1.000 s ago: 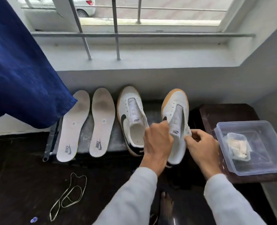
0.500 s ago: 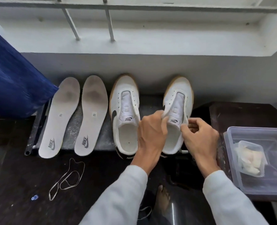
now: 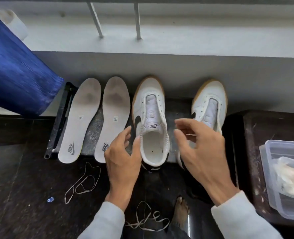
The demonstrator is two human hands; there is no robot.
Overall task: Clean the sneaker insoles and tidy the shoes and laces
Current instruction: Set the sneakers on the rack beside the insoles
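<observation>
A blue cloth (image 3: 13, 75) hung over the far left, and a clear plastic box (image 3: 284, 180) holding pale wipes sat on the dark stand at the right. Along the wall, on the grey ledge (image 3: 91, 135), stood the two insoles (image 3: 80, 121) at the left, grey with grime at the forefoot, then the left sneaker (image 3: 149, 121) and the right sneaker (image 3: 210, 104), both unlaced and toe to the wall. Two laces lay loose on the dark floor: one lace (image 3: 82, 183) near the insoles, another lace (image 3: 146, 219) close to the person's sleeves.

Both hands were empty, fingers spread. The left hand (image 3: 123, 161) hovered beside the left sneaker's collar, its thumb tip at the rim; I could not tell whether it touched. The right hand (image 3: 199, 152) hung between the two shoes, partly covering the right sneaker's heel.

A moment earlier both hands had been pinching the right sneaker's tongue; they had let go and shifted left to the other shoe.

The step looked to be straightening that shoe. Done well, I judged, it meant gripping both sides of the collar, pulling the tongue flat and centred, and squaring the heel with its partner without nudging the propped insoles alongside.
</observation>
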